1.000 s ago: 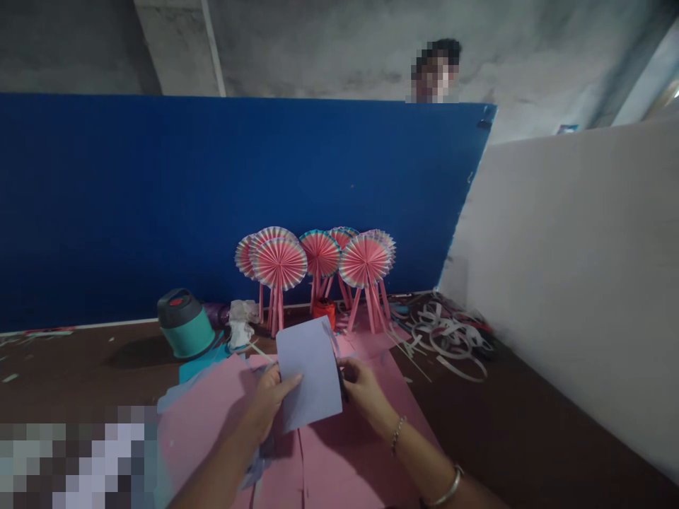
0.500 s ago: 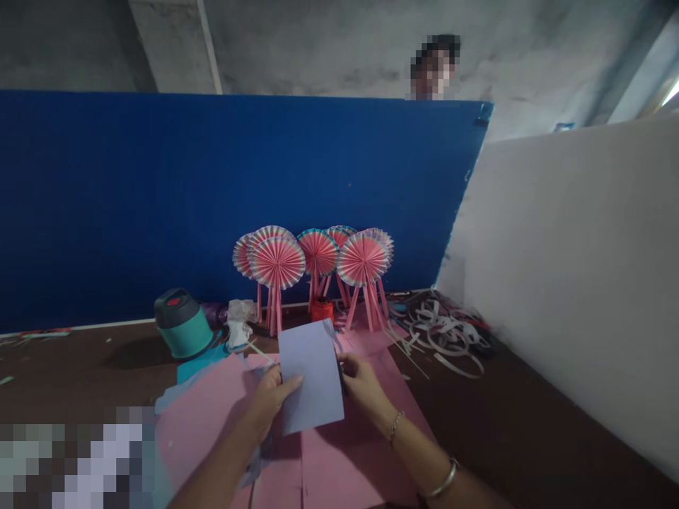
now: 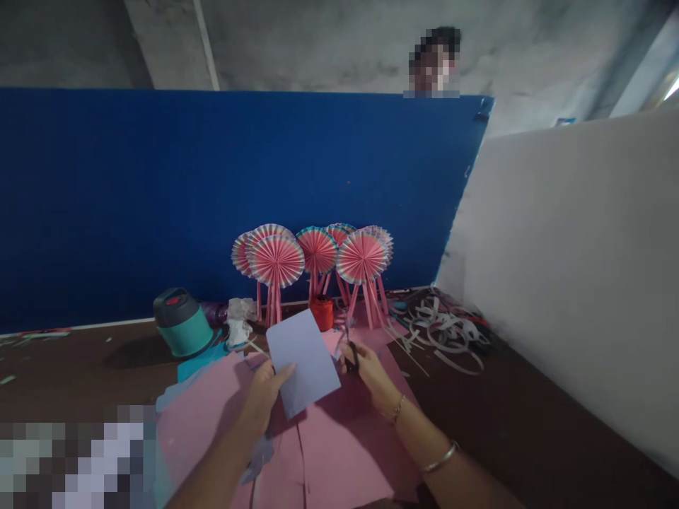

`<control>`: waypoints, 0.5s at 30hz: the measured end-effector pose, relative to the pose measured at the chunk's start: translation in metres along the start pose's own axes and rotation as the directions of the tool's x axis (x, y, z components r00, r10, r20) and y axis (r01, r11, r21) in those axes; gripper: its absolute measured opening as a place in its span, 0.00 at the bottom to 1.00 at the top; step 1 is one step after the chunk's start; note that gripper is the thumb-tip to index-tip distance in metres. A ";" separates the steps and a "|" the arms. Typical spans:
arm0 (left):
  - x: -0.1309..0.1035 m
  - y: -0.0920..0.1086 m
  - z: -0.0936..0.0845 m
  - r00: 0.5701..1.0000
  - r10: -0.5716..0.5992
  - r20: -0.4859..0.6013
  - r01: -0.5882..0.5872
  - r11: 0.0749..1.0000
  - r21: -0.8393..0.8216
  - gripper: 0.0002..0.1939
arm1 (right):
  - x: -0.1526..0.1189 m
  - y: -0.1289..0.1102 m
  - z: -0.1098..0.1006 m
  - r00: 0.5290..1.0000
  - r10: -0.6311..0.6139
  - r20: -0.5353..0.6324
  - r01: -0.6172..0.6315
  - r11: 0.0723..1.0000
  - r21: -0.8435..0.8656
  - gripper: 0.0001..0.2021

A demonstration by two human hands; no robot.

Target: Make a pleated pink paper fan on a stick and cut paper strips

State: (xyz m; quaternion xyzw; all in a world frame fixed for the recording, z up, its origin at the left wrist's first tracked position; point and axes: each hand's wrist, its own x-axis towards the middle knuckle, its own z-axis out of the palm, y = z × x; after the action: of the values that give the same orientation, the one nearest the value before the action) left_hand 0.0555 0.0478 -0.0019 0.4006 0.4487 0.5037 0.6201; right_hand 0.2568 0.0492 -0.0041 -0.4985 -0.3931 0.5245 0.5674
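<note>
A pale lavender sheet of card hangs tilted in my left hand, its thumb on the front face and the fingers behind. Just right of the card, my right hand is closed round dark-handled scissors, whose blades point up and away from me. The scissors and card look slightly apart. Below both hands lie large pink sheets, with another pink sheet over bluish paper at the left.
Pink pleated paper fans stand on strip legs before a blue partition. A red roll, teal-and-grey container and curled paper strips lie around. A person's head shows above the partition.
The card has turned counterclockwise and shifted slightly left and up. My right hand has moved a little right, away from the card's edge, so the scissors now show more.
</note>
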 end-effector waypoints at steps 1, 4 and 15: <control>0.002 0.000 -0.002 0.999 0.019 -0.029 -0.019 1.000 -0.005 0.24 | -0.002 -0.003 -0.001 1.000 0.017 0.008 -0.017 1.000 0.026 0.22; 0.009 0.001 -0.010 0.988 0.092 -0.121 -0.097 0.995 -0.036 0.24 | -0.009 -0.011 -0.004 0.994 0.095 0.044 -0.099 0.989 0.108 0.22; 0.002 0.014 -0.017 0.991 -0.106 -0.079 0.089 0.977 -0.196 0.17 | -0.012 0.000 -0.012 0.961 -0.275 0.024 0.244 0.807 -0.538 0.16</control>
State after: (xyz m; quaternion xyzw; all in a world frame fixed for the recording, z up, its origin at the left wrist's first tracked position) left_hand 0.0361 0.0526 0.0063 0.2936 0.4443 0.5309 0.6592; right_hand 0.2671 0.0354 -0.0054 -0.5926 -0.5723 0.2974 0.4825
